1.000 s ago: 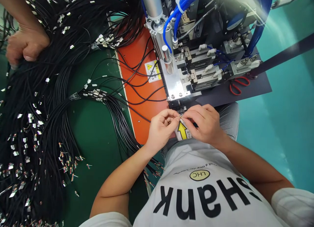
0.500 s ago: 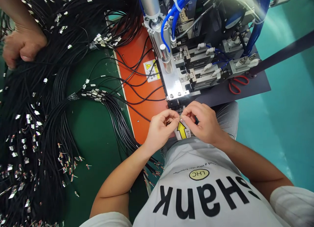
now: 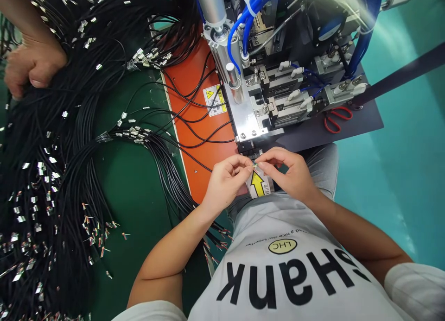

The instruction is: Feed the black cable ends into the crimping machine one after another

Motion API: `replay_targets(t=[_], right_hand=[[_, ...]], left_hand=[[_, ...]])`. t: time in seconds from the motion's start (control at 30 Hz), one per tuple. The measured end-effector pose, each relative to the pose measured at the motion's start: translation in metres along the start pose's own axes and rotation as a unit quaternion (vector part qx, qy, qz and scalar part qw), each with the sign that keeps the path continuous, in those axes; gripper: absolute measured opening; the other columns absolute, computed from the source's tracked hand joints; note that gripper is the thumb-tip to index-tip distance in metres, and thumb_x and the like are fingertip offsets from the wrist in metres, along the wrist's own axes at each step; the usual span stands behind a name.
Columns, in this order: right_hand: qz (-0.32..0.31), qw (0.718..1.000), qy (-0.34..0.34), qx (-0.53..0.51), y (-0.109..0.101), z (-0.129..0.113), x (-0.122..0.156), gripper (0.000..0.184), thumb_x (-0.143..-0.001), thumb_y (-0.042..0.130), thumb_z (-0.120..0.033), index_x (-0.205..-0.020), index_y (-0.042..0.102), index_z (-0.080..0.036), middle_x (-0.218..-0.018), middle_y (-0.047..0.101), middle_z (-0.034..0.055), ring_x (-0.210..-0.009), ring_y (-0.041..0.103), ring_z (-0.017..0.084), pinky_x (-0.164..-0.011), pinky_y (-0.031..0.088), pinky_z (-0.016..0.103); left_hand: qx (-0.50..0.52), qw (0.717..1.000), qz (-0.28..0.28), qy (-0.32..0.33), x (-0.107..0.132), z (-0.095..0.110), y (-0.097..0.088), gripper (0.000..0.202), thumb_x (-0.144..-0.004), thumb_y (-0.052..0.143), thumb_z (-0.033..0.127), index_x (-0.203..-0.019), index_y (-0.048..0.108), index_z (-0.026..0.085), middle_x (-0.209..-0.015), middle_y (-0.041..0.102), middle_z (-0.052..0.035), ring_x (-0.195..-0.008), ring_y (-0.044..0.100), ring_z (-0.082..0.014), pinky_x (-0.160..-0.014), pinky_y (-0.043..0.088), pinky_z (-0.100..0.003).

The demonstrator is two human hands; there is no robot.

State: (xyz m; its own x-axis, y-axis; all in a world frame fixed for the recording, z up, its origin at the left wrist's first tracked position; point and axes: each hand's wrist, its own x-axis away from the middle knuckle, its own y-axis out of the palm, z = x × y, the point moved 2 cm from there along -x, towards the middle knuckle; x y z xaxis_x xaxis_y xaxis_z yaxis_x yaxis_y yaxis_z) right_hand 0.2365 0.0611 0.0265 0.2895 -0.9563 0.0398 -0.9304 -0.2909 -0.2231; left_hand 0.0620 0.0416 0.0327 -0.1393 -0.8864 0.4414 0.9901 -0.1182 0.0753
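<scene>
My left hand (image 3: 225, 179) and my right hand (image 3: 290, 173) meet just below the front of a crimping machine (image 3: 259, 105). Both pinch the end of a thin black cable (image 3: 255, 164), whose small coloured wire tips show between the fingertips. A white label with a yellow arrow (image 3: 257, 184) lies right under my hands, pointing at the machine's mouth. The cable's body is hidden behind my left hand.
Large bundles of black cables (image 3: 52, 163) with metal terminals cover the green table (image 3: 135, 191) on the left. Another person's hand (image 3: 33, 66) grips cables at the top left. Loose cables cross the orange plate (image 3: 205, 147). Red-handled scissors (image 3: 335, 119) lie right of the machine.
My right hand's fingers have shifted slightly and opened a little at the pinch, showing the wire tips more plainly. The view has shifted slightly.
</scene>
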Motion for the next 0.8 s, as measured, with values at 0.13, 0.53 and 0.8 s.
replay_targets(t=[0.13, 0.53, 0.8], right_hand=[[0.017, 1.0, -0.009, 0.0, 0.002, -0.003, -0.001, 0.004, -0.086, 0.07, -0.021, -0.084, 0.073, -0.022, -0.085, 0.07, 0.0017, -0.079, 0.062, 0.016, -0.067, 0.046, 0.03], [-0.015, 0.993, 0.063, -0.094, 0.009, 0.001, 0.002, 0.01, -0.09, 0.061, -0.02, -0.08, 0.061, -0.019, -0.076, 0.058, -0.0016, -0.069, 0.052, 0.013, -0.065, 0.038, 0.029], [-0.042, 0.979, 0.149, -0.133, 0.002, 0.01, 0.02, 0.013, -0.091, 0.062, -0.027, -0.081, 0.061, -0.019, -0.072, 0.057, -0.0017, -0.068, 0.05, 0.013, -0.063, 0.038, 0.029]], left_hand=[[-0.008, 1.0, 0.0, -0.001, 0.0, -0.002, -0.001, 0.021, -0.085, 0.071, 0.034, -0.086, 0.064, 0.014, -0.067, 0.052, 0.0027, -0.057, 0.042, -0.0062, -0.053, 0.035, -0.018], [-0.088, 0.982, 0.022, 0.166, 0.005, 0.001, 0.001, 0.007, -0.088, 0.066, 0.024, -0.088, 0.065, 0.017, -0.078, 0.061, -0.0016, -0.066, 0.054, -0.0102, -0.06, 0.046, -0.022], [-0.209, 0.924, -0.137, 0.291, -0.002, -0.003, -0.005, 0.009, -0.093, 0.058, 0.016, -0.1, 0.064, 0.018, -0.088, 0.063, -0.005, -0.08, 0.058, -0.0138, -0.072, 0.051, -0.027]])
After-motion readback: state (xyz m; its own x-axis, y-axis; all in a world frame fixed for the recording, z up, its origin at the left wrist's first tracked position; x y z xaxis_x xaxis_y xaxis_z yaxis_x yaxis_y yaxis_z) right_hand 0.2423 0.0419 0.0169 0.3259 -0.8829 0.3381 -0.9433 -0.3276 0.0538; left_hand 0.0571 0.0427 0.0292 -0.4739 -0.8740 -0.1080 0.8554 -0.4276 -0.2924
